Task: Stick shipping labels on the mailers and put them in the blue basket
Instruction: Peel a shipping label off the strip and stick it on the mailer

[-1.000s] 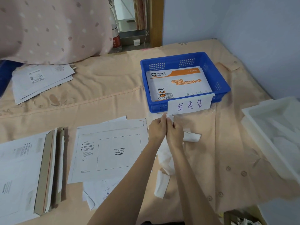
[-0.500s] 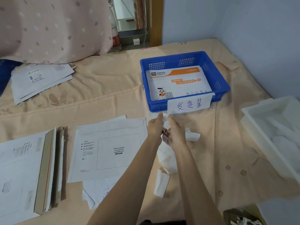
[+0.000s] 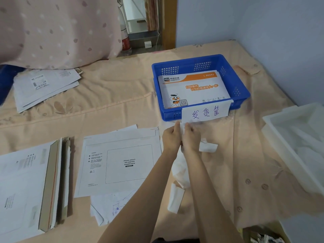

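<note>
My left hand (image 3: pixel 171 137) and my right hand (image 3: pixel 191 138) are pressed together just in front of the blue basket (image 3: pixel 242 92), both pinching a strip of white labels (image 3: pixel 180 170) that trails down between my forearms. A white mailer (image 3: pixel 121 163) with an empty waybill box lies flat to the left of my hands. Inside the basket lies an orange-and-white mailer (image 3: pixel 194 88). A handwritten paper tag (image 3: pixel 206 113) hangs on the basket's front wall.
A stack of mailers (image 3: pixel 26 186) lies at the left edge, and labelled mailers (image 3: pixel 43 88) lie at the far left. A white tray (image 3: pixel 298 142) stands at the right. Loose paper scraps (image 3: pixel 175 200) lie on the peach bedsheet. A wall borders the right side.
My hands stay together at the same spot; their fingers shift slightly on the label strip. Nothing else has moved.
</note>
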`<act>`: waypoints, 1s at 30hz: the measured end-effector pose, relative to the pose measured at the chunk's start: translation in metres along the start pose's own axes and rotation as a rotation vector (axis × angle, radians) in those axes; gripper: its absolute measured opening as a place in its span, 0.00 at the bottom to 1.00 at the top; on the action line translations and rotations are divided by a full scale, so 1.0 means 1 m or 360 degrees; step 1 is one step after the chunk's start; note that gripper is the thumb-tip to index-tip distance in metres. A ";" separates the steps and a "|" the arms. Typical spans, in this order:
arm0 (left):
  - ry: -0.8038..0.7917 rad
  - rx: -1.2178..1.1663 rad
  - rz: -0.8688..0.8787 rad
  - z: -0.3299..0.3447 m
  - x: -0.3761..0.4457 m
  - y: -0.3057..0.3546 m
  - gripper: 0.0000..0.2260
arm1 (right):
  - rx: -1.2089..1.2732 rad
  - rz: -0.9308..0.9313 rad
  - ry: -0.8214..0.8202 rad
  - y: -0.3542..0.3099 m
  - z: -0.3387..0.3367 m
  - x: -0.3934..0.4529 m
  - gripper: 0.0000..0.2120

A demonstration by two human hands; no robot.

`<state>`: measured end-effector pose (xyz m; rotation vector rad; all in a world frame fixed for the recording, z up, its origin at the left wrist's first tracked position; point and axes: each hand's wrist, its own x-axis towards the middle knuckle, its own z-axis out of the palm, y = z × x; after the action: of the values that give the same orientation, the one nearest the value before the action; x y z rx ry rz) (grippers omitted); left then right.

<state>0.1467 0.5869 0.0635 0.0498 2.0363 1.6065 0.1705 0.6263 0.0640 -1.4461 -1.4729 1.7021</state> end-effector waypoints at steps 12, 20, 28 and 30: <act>-0.0096 -0.0436 -0.0420 -0.003 -0.002 0.006 0.16 | 0.0685 0.0581 -0.0170 0.002 -0.011 0.007 0.05; -0.0075 -0.0693 -0.0564 -0.008 -0.006 0.006 0.16 | 0.0799 0.0779 -0.0206 0.006 -0.015 0.006 0.14; 0.0047 -0.1339 -0.0782 -0.009 -0.011 0.011 0.13 | 0.1173 0.0834 -0.0221 0.006 -0.015 0.000 0.12; 0.0071 -0.1598 -0.0821 -0.009 -0.009 0.012 0.11 | 0.1235 0.0843 -0.0221 0.007 -0.015 -0.001 0.12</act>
<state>0.1471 0.5791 0.0795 -0.7974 0.9376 2.0489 0.1864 0.6292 0.0600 -1.3262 -0.3524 2.3507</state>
